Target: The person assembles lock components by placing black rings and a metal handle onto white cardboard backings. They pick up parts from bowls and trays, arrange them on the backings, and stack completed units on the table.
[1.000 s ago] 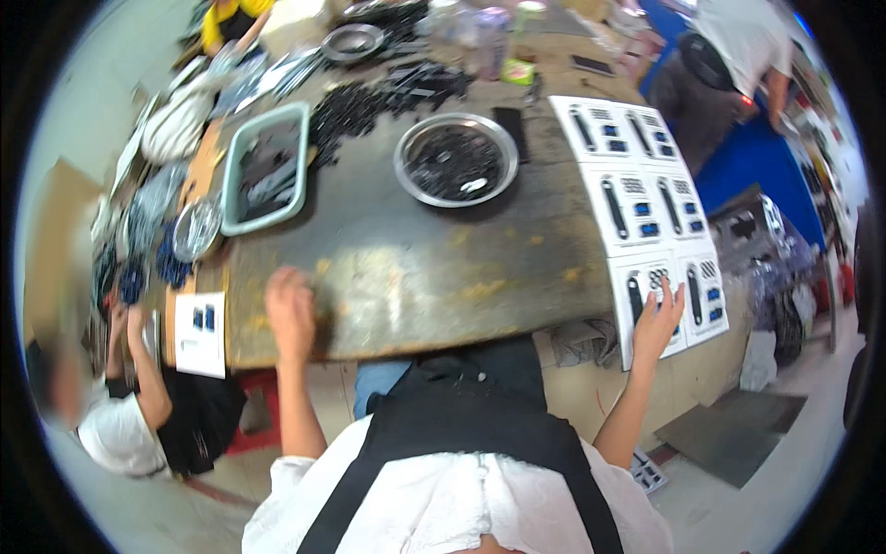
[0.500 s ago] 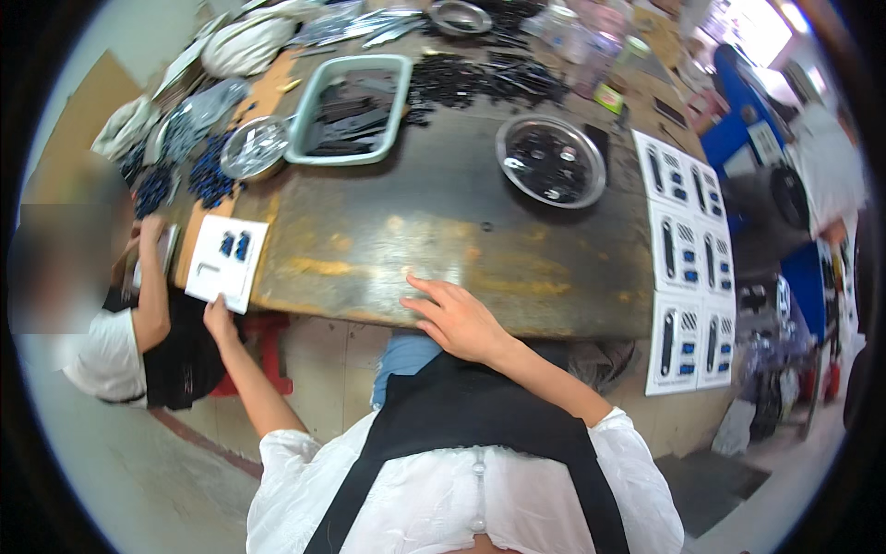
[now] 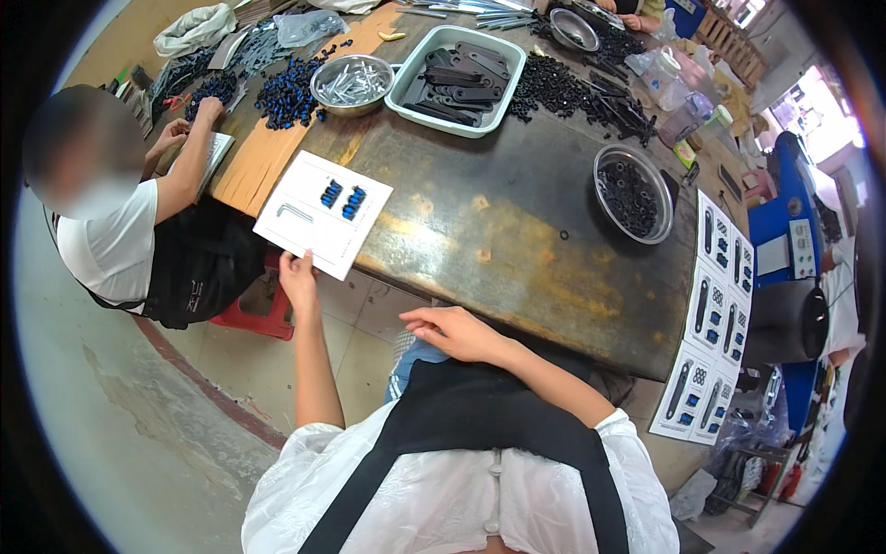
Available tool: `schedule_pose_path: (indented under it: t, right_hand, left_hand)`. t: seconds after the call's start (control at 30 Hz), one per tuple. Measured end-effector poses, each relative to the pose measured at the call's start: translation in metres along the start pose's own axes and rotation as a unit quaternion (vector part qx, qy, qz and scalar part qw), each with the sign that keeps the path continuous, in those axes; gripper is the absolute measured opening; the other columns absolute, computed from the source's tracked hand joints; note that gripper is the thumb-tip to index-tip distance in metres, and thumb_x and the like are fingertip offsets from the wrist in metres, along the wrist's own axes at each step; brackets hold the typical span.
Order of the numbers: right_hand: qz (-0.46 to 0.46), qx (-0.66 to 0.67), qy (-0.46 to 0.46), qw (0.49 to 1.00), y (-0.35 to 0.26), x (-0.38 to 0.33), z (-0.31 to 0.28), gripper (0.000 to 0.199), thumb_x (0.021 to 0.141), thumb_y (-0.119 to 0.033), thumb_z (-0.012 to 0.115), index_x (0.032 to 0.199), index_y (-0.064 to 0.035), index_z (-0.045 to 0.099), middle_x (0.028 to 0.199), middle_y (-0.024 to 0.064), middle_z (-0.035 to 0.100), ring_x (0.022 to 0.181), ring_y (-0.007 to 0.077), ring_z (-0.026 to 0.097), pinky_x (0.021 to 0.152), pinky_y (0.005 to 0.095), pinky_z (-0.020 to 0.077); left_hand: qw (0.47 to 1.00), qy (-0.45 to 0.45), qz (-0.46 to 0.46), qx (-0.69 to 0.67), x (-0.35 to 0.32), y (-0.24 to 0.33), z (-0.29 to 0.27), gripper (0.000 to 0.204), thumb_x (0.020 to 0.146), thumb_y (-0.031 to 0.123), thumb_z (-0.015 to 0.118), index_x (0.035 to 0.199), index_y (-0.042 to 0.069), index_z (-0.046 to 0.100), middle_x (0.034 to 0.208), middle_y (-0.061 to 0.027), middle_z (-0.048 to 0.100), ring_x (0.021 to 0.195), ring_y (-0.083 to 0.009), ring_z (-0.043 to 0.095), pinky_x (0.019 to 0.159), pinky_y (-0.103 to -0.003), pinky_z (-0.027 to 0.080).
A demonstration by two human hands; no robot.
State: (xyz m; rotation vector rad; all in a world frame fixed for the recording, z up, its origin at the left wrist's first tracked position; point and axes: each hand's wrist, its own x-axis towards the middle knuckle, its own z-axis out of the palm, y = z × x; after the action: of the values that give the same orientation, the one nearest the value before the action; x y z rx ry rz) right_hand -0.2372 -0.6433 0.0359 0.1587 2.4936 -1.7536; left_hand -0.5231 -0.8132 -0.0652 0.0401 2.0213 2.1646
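My left hand (image 3: 301,279) pinches the near edge of a white card (image 3: 318,247) that lies at the table's left front corner. The card bears two clusters of blue and black pieces (image 3: 342,198) and a grey L-shaped hex key (image 3: 296,212); whether the key is real or printed I cannot tell. Just off the table's front edge, above my lap, my right hand (image 3: 461,334) is open, its fingers loosely stretched and holding nothing.
A pale green basin (image 3: 399,97) of black flat parts stands beside a metal bowl of silver pieces (image 3: 353,85). A steel bowl of black rings (image 3: 633,196) sits right, near a row of white cards (image 3: 688,369). At left a co-worker's hands (image 3: 185,129) are busy by blue pieces (image 3: 288,90).
The view has swung left, so the table appears shifted right. My right hand has drawn back from over the tabletop to its front edge. My left hand still holds the card.
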Motion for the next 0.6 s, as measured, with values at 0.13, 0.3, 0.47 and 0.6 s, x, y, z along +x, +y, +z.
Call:
schedule_pose_path:
  t: [0.13,0.3,0.47,0.6]
  right_hand:
    - [0.114,0.251,0.015,0.961,0.042,0.01,0.026,0.038,0.105,-0.021,0.053,0.137,-0.002,0.055,0.12,0.0146,0.069,0.099,0.0201,0.071,0.087,0.0314,0.0562]
    - [0.207,0.474,0.08,0.852,0.044,-0.009,0.023,0.04,0.107,-0.026,0.05,0.138,-0.0001,0.052,0.122,0.0187,0.067,0.103,0.0214,0.069,0.091,0.0334,0.058]
    - [0.206,0.479,0.148,0.84,0.056,-0.066,0.012,0.035,0.103,-0.022,0.058,0.126,0.004,0.061,0.109,0.0167,0.071,0.095,0.0204,0.072,0.086,0.0322,0.0597]
    - [0.229,0.456,0.222,0.831,0.059,-0.126,-0.004,0.029,0.104,-0.017,0.055,0.12,0.0061,0.062,0.105,0.0163,0.072,0.089,0.0178,0.072,0.082,0.0291,0.0609]
  left_hand:
    - [0.998,-0.036,-0.042,-0.036,-0.077,0.007,0.039,0.018,0.097,0.005,0.065,0.11,0.004,0.052,0.081,0.0009,0.058,0.067,-0.0066,0.052,0.057,-0.023,0.044]
    - [0.99,-0.1,-0.076,-0.056,-0.144,0.005,0.066,0.019,0.097,0.005,0.063,0.111,0.002,0.051,0.087,-0.0025,0.06,0.074,-0.0086,0.058,0.06,-0.024,0.049]
    - [0.969,-0.205,-0.12,-0.065,-0.199,0.001,0.094,0.024,0.099,0.004,0.061,0.117,-0.001,0.046,0.098,-0.0081,0.061,0.083,-0.0126,0.064,0.066,-0.025,0.056]
    - [0.917,-0.327,-0.227,-0.012,-0.229,0.003,0.101,0.022,0.101,0.006,0.058,0.116,-0.004,0.047,0.098,-0.0112,0.062,0.08,-0.0164,0.067,0.07,-0.028,0.06]
